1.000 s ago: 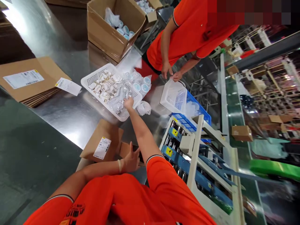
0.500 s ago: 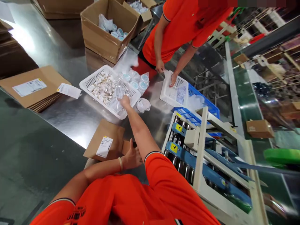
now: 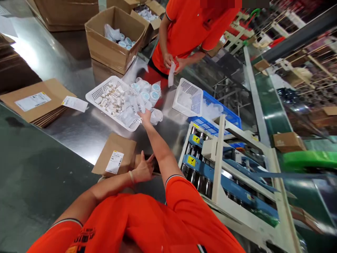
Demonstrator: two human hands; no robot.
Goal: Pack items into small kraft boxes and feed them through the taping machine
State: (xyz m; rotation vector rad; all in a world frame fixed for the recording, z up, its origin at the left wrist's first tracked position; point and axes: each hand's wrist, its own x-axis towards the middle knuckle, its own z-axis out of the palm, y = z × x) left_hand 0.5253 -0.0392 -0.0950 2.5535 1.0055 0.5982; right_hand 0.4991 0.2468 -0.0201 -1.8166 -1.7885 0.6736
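My right hand reaches over the near right corner of a white perforated basket, its fingers closed on a clear plastic bag with dark print. In the basket lie small white-and-gold items and more clear wrappers. My left hand holds nothing, its fingers spread, beside the open end of a brown cardboard mailer that bears a white label. Wrapped round tubs with pale blue lids stand against the basket's right side.
A stack of flat mailers lies on the left of the metal table. Behind is an open carton of tubs. Across the table a co-worker handles a pale strip. A second white basket, a blue crate and a roller conveyor are on the right.
My right hand has lifted slightly, and the printed bag in it shows more clearly. The co-worker's hands have left the second basket and now hold the pale strip. The view has shifted slightly.
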